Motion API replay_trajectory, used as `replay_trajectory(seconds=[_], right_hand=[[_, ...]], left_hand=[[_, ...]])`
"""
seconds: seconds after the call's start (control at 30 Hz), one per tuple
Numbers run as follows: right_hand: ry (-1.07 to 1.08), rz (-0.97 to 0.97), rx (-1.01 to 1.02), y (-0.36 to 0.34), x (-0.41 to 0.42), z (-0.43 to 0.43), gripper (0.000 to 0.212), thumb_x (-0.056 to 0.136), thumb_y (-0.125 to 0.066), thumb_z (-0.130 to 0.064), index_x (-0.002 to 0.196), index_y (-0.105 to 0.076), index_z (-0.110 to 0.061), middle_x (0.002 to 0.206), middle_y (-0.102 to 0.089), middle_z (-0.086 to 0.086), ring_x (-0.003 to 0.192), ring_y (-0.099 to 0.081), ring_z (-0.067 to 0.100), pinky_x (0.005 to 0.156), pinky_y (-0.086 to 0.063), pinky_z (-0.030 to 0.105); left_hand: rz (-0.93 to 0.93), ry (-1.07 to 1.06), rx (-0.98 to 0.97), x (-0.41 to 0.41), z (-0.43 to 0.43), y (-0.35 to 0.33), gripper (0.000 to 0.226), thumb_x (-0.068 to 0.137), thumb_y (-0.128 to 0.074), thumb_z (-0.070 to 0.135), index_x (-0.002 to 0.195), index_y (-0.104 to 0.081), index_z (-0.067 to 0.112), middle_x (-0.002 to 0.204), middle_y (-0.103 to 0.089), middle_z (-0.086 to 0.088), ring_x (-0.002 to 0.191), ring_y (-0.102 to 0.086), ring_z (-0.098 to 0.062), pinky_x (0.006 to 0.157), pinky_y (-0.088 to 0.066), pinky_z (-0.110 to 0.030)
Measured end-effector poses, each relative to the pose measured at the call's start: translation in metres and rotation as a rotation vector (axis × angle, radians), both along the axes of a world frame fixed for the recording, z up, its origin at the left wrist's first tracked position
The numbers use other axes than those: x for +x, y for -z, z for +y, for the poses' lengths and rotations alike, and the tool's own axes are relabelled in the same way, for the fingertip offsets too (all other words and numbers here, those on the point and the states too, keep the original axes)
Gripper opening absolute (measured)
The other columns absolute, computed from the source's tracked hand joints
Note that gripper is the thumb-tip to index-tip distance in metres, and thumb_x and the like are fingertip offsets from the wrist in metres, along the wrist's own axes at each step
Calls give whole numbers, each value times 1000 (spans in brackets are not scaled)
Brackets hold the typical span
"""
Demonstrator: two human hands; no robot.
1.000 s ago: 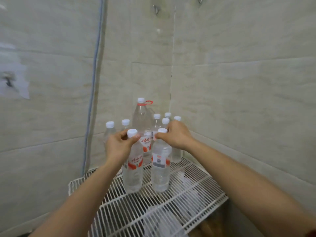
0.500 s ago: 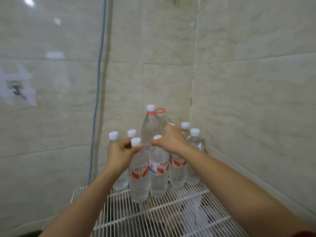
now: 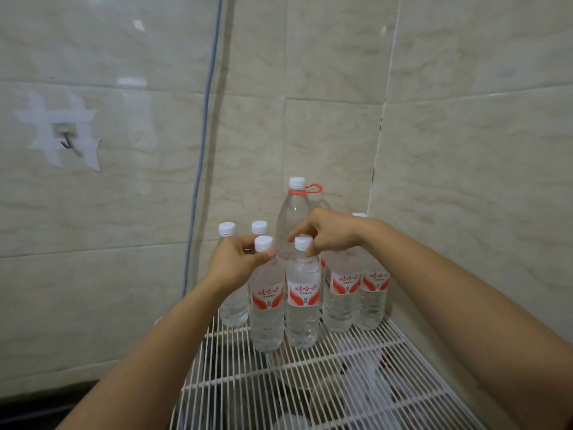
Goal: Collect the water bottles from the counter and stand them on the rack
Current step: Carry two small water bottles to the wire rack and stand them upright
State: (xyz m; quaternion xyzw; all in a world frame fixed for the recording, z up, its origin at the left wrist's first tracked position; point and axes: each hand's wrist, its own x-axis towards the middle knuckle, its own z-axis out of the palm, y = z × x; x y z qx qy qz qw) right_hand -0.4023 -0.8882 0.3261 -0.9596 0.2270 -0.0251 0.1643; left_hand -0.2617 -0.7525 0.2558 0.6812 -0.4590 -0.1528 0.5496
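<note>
Now my left hand [image 3: 235, 262] pinches the white-capped neck of one clear plastic red-labelled water bottle [image 3: 267, 308], and my right hand [image 3: 328, 232] pinches the cap of its twin [image 3: 303, 308]. Both stand on the white wire rack [image 3: 310, 373] below my fingers. A crooked release could tip either one into the tall clear bottle [image 3: 293, 218] just behind my grip, or a base could slip between the wires.

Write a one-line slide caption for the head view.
Left hand holds the left bottle, right hand the right bottle, both upright on the rack.
</note>
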Motion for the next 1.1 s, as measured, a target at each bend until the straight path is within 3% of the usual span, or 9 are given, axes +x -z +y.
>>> replay_trajectory(seconds=[0.07,0.13,0.2,0.3,0.4,0.67,0.87,1.0,1.1], right_hand=[[25,-51,-45,4,2,3,17,82,-72,-23,99,-71,-26,78,-55,-19,72,-50,4,66,-39,23],[57,-70,-126,9,3,5,8,81,-74,-29,84,-69,-24,73,-52,-13,68,-48,9,58,-34,24],[79,-82,-145,12,2,7,25,81,-74,-26,66,-55,-22,65,-45,-6,59,-42,11,53,-30,25],[106,-110,-147,12,1,6,44,79,-74,-24,57,-37,-16,61,-34,2,55,-32,16,54,-27,29],[144,-118,-155,11,1,4,47,79,-74,-22,54,-35,-15,58,-34,1,53,-32,16,53,-27,30],[192,-135,-163,13,-3,2,41,81,-74,-23,56,-42,-16,58,-39,-1,55,-38,15,53,-30,28],[205,-172,-117,21,-7,1,42,83,-71,-20,55,-41,-15,57,-39,-1,54,-36,15,52,-29,29],[214,-255,-80,27,-13,5,42,84,-69,-20,53,-42,-22,60,-44,-2,57,-42,16,54,-34,30],[238,-273,-143,34,-11,9,38,86,-67,-21,58,-41,-19,64,-47,1,65,-48,21,55,-37,32]], left_hand=[[-1,-6,8,-1,1,0,25,85,-68,22,110,-69,20,94,-72,1,49,-53,3,47,-41,-10],[1,-16,-9,-3,2,2,24,86,-68,22,110,-69,21,92,-71,3,65,-59,0,50,-43,-13],[-7,-39,-27,-4,1,3,24,86,-67,23,110,-69,21,91,-70,4,78,-63,-6,54,-44,-17],[-81,-21,3,-6,-3,1,25,86,-67,28,110,-69,22,95,-72,2,83,-65,-10,59,-48,-21],[-143,13,0,-12,-8,-4,23,87,-66,27,108,-70,17,96,-73,3,88,-67,-10,73,-56,-31],[-138,13,-24,-13,-24,-1,21,88,-64,24,107,-70,15,95,-72,1,89,-66,-10,73,-53,-23],[-166,-9,-17,-10,-27,6,27,87,-65,27,113,-67,19,97,-71,4,89,-64,-8,73,-54,-29],[-124,-47,-46,-11,-27,11,33,86,-67,28,117,-64,17,102,-69,4,95,-62,-9,77,-55,-34],[-96,-70,-69,-16,-26,14,35,86,-67,29,118,-64,16,105,-70,3,98,-63,-9,80,-54,-34]])
